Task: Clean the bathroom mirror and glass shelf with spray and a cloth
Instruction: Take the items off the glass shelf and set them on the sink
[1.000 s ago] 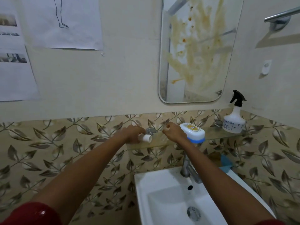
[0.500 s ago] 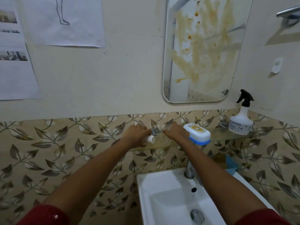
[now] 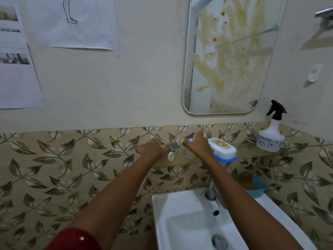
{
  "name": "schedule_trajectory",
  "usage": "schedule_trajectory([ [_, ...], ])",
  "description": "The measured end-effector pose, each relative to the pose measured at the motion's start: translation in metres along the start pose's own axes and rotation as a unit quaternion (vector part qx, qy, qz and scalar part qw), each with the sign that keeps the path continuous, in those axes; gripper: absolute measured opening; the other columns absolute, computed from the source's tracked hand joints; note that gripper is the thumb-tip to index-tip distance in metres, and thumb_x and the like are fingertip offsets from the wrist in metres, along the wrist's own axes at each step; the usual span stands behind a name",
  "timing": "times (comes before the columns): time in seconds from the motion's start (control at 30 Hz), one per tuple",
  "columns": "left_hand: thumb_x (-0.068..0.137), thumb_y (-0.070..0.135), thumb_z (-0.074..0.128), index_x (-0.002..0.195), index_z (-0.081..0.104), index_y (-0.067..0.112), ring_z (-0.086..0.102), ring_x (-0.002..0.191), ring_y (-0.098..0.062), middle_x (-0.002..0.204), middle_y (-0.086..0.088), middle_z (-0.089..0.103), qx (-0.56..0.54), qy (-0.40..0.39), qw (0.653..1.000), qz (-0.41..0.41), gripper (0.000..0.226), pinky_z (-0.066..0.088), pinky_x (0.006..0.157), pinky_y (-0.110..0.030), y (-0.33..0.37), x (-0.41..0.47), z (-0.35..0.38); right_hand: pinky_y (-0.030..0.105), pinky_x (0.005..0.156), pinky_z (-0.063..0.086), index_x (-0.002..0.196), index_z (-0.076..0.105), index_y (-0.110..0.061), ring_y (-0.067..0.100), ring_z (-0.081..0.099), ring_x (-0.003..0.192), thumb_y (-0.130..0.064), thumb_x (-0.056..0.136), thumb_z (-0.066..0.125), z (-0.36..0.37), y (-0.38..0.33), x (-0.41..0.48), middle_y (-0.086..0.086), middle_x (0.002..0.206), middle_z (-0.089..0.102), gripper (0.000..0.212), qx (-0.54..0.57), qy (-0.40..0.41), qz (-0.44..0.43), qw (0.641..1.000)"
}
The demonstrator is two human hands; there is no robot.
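Reaching forward over sink (image 3: 180, 222) toward glass shelf (image 3: 252, 154), both bare arms extended. Left hand (image 3: 153, 150) at shelf's left end, fingers curled down around a small white cap-like object (image 3: 171, 156); most of that object hidden under the hand, identity unclear. Right hand (image 3: 198, 147) beside it, fingers partly spread and pointing at the tiled wall, a pale bluish item at one fingertip too small to make out; cannot tell whether anything is gripped. White soap box (image 3: 222, 149) with blue base lying just right of that hand on the shelf. Spray bottle (image 3: 272, 136) upright at shelf's far right end. Mirror (image 3: 228, 56) above, smeared with brown streaks, top cut off by frame. Blue item (image 3: 258, 185) below shelf partly hidden behind right forearm. Tap (image 3: 210, 192) mostly hidden too. No cloth identifiable.
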State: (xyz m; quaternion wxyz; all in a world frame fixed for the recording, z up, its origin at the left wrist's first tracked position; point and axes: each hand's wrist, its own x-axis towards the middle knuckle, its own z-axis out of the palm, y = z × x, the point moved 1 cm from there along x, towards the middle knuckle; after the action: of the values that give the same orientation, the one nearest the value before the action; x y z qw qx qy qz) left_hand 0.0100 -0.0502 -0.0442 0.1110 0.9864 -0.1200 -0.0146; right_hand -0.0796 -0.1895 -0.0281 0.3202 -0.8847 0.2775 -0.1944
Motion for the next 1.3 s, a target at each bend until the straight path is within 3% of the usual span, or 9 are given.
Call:
schedule_trajectory([
  [0.13, 0.07, 0.061, 0.061, 0.135, 0.036, 0.01, 0.057, 0.109, -0.027, 0.124, -0.01, 0.058, -0.104, -0.034, 0.994, 0.012, 0.086, 0.046, 0.089, -0.035, 0.011, -0.001, -0.009, 0.029, 0.057, 0.043, 0.114, 0.035, -0.008, 0.019, 0.052, 0.073, -0.032, 0.079, 0.06, -0.003, 0.003, -0.002, 0.002, 0.085, 0.048, 0.05, 0.128, -0.004, 0.011, 0.992],
  [0.33, 0.072, 0.039, 0.072, 0.108, 0.057, 0.005, 0.067, 0.085, -0.023, 0.093, -0.008, 0.064, -0.176, -0.061, 0.982, 0.041, 0.052, 0.055, 0.082, -0.034, 0.016, -0.002, -0.011, 0.023, 0.04, 0.042, 0.083, 0.037, -0.013, 0.019, 0.046, 0.047, -0.021, 0.075, 0.069, -0.004, 0.019, -0.005, 0.008, 0.067, 0.048, 0.033, 0.316, -0.028, 0.085, 0.944],
  [0.43, 0.071, 0.028, 0.075, 0.114, 0.052, -0.001, 0.065, 0.088, -0.027, 0.101, -0.014, 0.061, -0.247, -0.081, 0.965, 0.04, 0.057, 0.057, 0.076, -0.037, 0.012, -0.003, -0.012, 0.022, 0.039, 0.044, 0.096, 0.042, -0.01, 0.019, 0.051, 0.047, -0.017, 0.074, 0.069, -0.005, 0.024, -0.008, 0.011, 0.071, 0.052, 0.036, 0.342, -0.049, 0.096, 0.934],
  [0.57, 0.078, 0.029, 0.07, 0.117, 0.048, -0.001, 0.056, 0.076, -0.022, 0.096, -0.014, 0.056, -0.265, -0.088, 0.96, 0.033, 0.055, 0.041, 0.043, -0.025, 0.001, -0.007, -0.02, 0.021, 0.036, 0.045, 0.132, 0.036, -0.005, 0.018, 0.057, 0.052, -0.012, 0.08, 0.066, -0.009, 0.025, -0.017, 0.012, 0.077, 0.059, 0.061, 0.354, -0.084, 0.098, 0.926],
  [0.67, 0.079, 0.027, 0.069, 0.117, 0.049, -0.001, 0.051, 0.062, -0.016, 0.088, -0.011, 0.054, -0.33, -0.079, 0.94, 0.042, 0.051, 0.038, 0.038, -0.02, -0.005, -0.01, -0.027, 0.024, 0.043, 0.051, 0.135, 0.038, -0.006, 0.017, 0.06, 0.055, -0.011, 0.081, 0.066, -0.01, 0.028, -0.022, 0.011, 0.08, 0.063, 0.061, 0.367, -0.1, 0.093, 0.92],
  [0.93, 0.071, 0.01, 0.077, 0.109, 0.059, 0.005, 0.065, 0.09, -0.023, 0.1, -0.01, 0.067, -0.503, -0.015, 0.848, 0.167, 0.043, 0.057, 0.066, -0.026, -0.009, -0.05, -0.011, 0.021, 0.048, 0.055, 0.094, 0.064, -0.005, 0.017, 0.062, 0.067, 0.0, 0.077, 0.068, -0.004, 0.046, -0.044, 0.011, 0.086, 0.064, 0.018, 0.324, -0.112, 0.046, 0.938],
  [1.03, 0.065, 0.014, 0.082, 0.112, 0.058, 0.011, 0.066, 0.085, -0.011, 0.094, 0.001, 0.067, -0.459, 0.05, 0.856, 0.231, 0.053, 0.055, 0.069, -0.018, -0.013, -0.071, 0.001, 0.021, 0.05, 0.054, 0.075, 0.061, -0.013, 0.019, 0.06, 0.066, 0.004, 0.074, 0.069, 0.002, 0.06, -0.053, 0.012, 0.081, 0.06, 0.019, 0.288, -0.122, 0.032, 0.949],
  [1.13, 0.064, 0.008, 0.082, 0.116, 0.057, 0.012, 0.063, 0.08, -0.004, 0.093, 0.003, 0.066, -0.426, 0.021, 0.865, 0.265, 0.058, 0.052, 0.067, -0.01, -0.024, -0.089, 0.032, 0.024, 0.052, 0.054, 0.075, 0.06, -0.009, 0.019, 0.059, 0.066, 0.005, 0.072, 0.071, 0.02, 0.083, -0.065, 0.009, 0.072, 0.057, 0.018, 0.243, -0.14, 0.038, 0.959],
  [1.3, 0.064, 0.013, 0.082, 0.113, 0.059, 0.012, 0.062, 0.085, -0.01, 0.106, -0.006, 0.069, -0.331, -0.024, 0.915, 0.23, 0.054, 0.055, 0.074, -0.025, -0.05, -0.08, 0.107, 0.028, 0.058, 0.049, 0.09, 0.06, -0.006, 0.016, 0.057, 0.07, 0.007, 0.076, 0.066, 0.064, 0.119, -0.069, 0.009, 0.076, 0.058, 0.021, 0.214, -0.173, 0.115, 0.954],
])
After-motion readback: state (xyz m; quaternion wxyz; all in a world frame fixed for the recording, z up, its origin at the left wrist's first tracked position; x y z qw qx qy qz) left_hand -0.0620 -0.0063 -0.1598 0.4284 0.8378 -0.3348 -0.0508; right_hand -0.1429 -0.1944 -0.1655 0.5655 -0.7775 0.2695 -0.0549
